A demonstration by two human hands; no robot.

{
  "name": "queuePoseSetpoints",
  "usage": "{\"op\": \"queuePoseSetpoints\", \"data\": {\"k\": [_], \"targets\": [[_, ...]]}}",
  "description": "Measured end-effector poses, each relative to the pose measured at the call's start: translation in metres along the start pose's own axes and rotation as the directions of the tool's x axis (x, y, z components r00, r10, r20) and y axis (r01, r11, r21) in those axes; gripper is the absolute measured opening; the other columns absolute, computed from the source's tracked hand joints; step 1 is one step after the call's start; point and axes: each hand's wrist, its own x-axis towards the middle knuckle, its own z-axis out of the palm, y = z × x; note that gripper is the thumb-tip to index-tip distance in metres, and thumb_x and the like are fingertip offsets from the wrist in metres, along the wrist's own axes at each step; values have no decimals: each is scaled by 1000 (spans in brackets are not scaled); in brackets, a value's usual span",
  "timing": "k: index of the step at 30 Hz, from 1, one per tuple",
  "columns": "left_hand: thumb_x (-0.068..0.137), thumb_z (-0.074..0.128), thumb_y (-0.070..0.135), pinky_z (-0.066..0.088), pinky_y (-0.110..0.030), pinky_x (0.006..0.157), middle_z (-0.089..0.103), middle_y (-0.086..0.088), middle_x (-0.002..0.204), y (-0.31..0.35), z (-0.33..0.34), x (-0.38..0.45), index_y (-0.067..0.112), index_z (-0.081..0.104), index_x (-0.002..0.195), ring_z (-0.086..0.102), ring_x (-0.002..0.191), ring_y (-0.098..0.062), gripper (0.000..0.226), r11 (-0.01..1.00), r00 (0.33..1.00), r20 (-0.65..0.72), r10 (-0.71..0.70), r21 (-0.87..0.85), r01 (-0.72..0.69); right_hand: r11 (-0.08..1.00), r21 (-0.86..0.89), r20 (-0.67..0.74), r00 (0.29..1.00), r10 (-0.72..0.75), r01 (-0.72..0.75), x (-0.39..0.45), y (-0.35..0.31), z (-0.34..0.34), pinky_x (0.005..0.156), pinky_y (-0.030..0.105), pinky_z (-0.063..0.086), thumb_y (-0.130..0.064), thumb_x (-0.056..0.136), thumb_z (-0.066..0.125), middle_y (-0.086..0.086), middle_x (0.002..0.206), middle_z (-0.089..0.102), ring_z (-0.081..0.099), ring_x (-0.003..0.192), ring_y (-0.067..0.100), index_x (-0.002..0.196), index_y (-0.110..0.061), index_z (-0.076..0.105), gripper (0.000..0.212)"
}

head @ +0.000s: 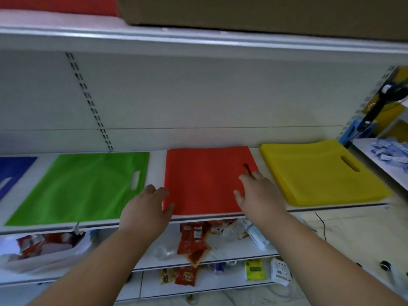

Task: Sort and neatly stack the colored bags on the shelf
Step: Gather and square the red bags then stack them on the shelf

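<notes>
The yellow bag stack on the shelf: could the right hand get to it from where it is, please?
Probably yes: the right hand rests on the red bag stack right beside the yellow bag stack, with nothing between them.

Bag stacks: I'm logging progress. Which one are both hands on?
The red stack, between green and yellow; left hand and right hand rest on it.
</notes>
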Motion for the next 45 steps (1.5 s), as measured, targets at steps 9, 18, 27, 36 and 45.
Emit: {"op": "queuePoseSetpoints", "data": {"k": [9,18,27,36,45], "targets": [[87,55,44,50,-36,67,60,1,109,-188,-69,-108,34,59,121,65,84,-25,35,963,943,-199,-268,-67,260,867,222,-170,893,-416,446,-24,-253,-22,88,41,50,-40,87,60,11,115,58,57,104,33,127,-13,57,48],[95,50,46,41,-28,68,53,16,123,-411,-156,-276,42,47,132,61,97,-12,38,792,735,-315,-600,-105,601,600,360,-236,692,-682,714,-78,-542,-18,95,35,44,-45,94,54,1,131,50,51,116,21,141,-20,45,54],[90,59,43,46,-30,72,58,16,112,-553,-171,-305,35,57,127,59,102,-15,37,678,576,-394,-716,-198,708,502,421,-205,618,-759,756,-63,-716,6,86,34,50,-44,94,53,-3,133,48,52,112,15,141,-24,44,53],[93,54,45,45,-30,83,58,16,115,-698,-217,-239,34,57,127,54,111,-12,36,705,599,-414,-686,-175,687,546,415,-150,647,-748,728,14,-862,24,87,33,49,-45,94,53,-2,138,43,50,114,17,143,-23,40,55],[92,61,36,32,-21,63,62,10,107,-839,-237,-184,31,61,125,52,81,-8,33,803,711,-378,-593,-210,558,713,365,-111,788,-606,599,37,-944,51,91,33,45,-43,94,53,2,138,51,52,119,21,142,-21,43,54]]}}
